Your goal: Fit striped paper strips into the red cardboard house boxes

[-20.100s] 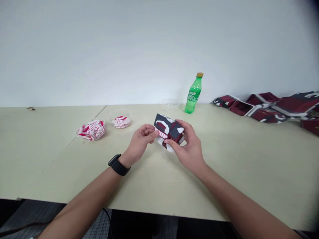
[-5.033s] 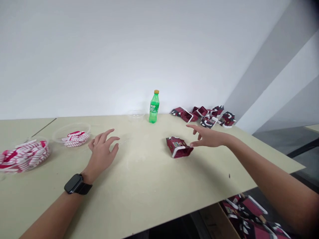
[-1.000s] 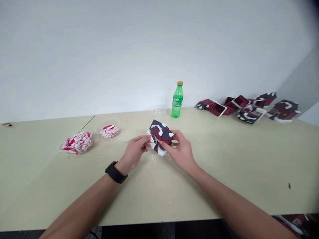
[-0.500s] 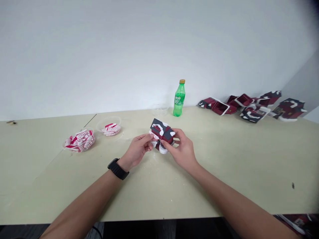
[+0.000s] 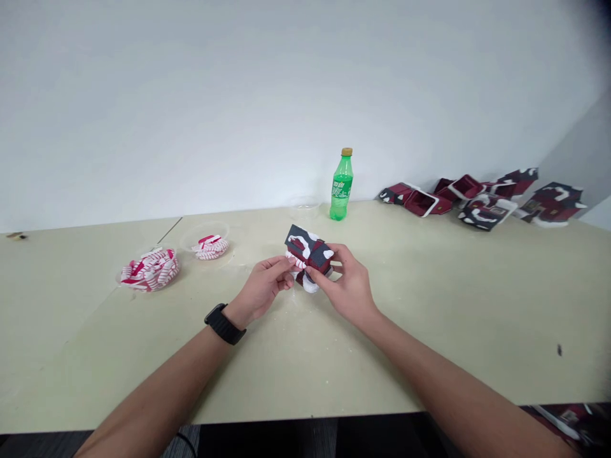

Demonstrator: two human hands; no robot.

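Over the middle of the table, my right hand [image 5: 351,280] grips a small model house [image 5: 317,254] with dark red walls, a dark grey roof and white snow-like trim. The house is tilted, its roof facing me. Between the thumb and fingers of my left hand [image 5: 265,283] is a small red-and-white striped piece [image 5: 296,259], pressed against the side of the house below the roof edge. Both hands are closed; some fingertips are hidden behind the house. A black watch [image 5: 225,324] sits on my left wrist.
Two clear plastic bowls [image 5: 179,270] [image 5: 186,238] of striped red-and-white pieces stand at left. Behind the house are a green bottle [image 5: 341,187] and a clear lid-like dish [image 5: 304,203]. Several similar houses [image 5: 484,207] lie at the back right; more show below the table's front edge.
The view has shifted slightly. Both hands keep nearly the same hold, with the striped piece still against the house.
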